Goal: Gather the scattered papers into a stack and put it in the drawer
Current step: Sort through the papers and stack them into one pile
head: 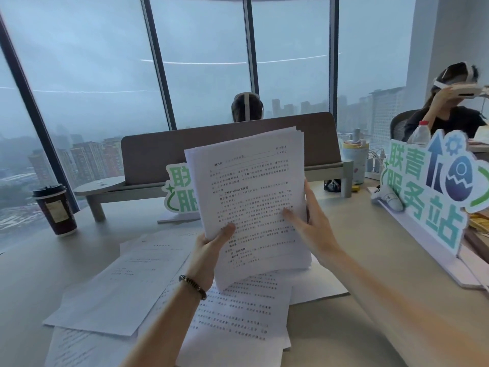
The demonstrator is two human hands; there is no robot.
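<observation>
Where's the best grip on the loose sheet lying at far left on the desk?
Probably its near left corner. The loose sheet lies flat, and its right edge runs under the left hand's forearm and over other papers. The left edge is free, so slide fingers under from the left and pinch it.

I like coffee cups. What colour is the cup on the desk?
The paper cup is dark red-brown with a black lid, seen in the head view.

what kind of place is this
Most likely a shared office high up in a tower. Floor-to-ceiling windows look out over city high-rises, a desk divider splits facing workstations, and printed papers lie across the desk beside a takeaway coffee cup.
</observation>
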